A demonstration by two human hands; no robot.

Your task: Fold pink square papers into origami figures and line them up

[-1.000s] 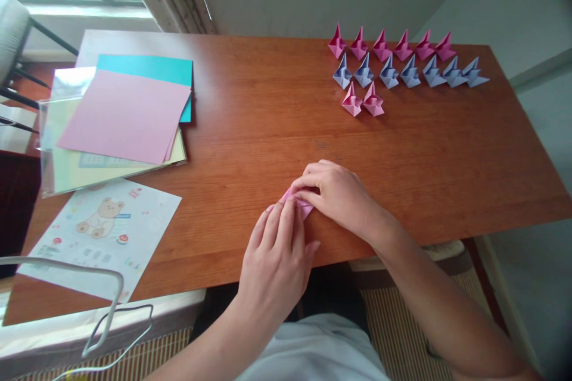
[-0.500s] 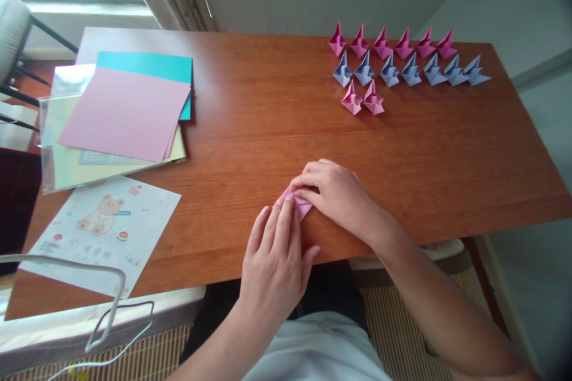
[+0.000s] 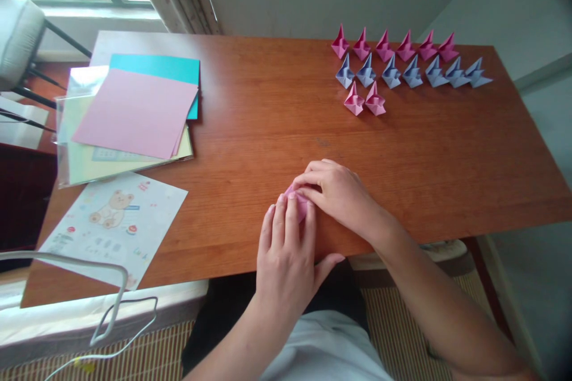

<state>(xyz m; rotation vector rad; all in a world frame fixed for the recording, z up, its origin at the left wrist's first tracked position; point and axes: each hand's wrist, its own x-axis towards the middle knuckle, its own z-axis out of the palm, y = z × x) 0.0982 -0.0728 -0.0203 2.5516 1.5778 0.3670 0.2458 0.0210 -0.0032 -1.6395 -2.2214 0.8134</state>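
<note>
A small pink folded paper (image 3: pixel 298 202) lies on the wooden table (image 3: pixel 250 131) near its front edge, mostly covered by my hands. My left hand (image 3: pixel 288 256) presses its fingertips flat on the paper's near side. My right hand (image 3: pixel 337 193) curls over the paper's far side, fingers pinching its edge. Little of the paper shows between them.
Rows of finished folded shapes stand at the back right: pink ones (image 3: pixel 393 46), blue ones (image 3: pixel 411 72), and two pink ones (image 3: pixel 364 100) in front. A stack of coloured sheets (image 3: pixel 134 110) and a bear-printed leaflet (image 3: pixel 114 223) lie at the left. A white wire frame (image 3: pixel 107 292) sits at the lower left.
My left hand has slid slightly right and forward over the pink paper, covering more of it. My right hand has stayed in place. The view shifted slightly.
</note>
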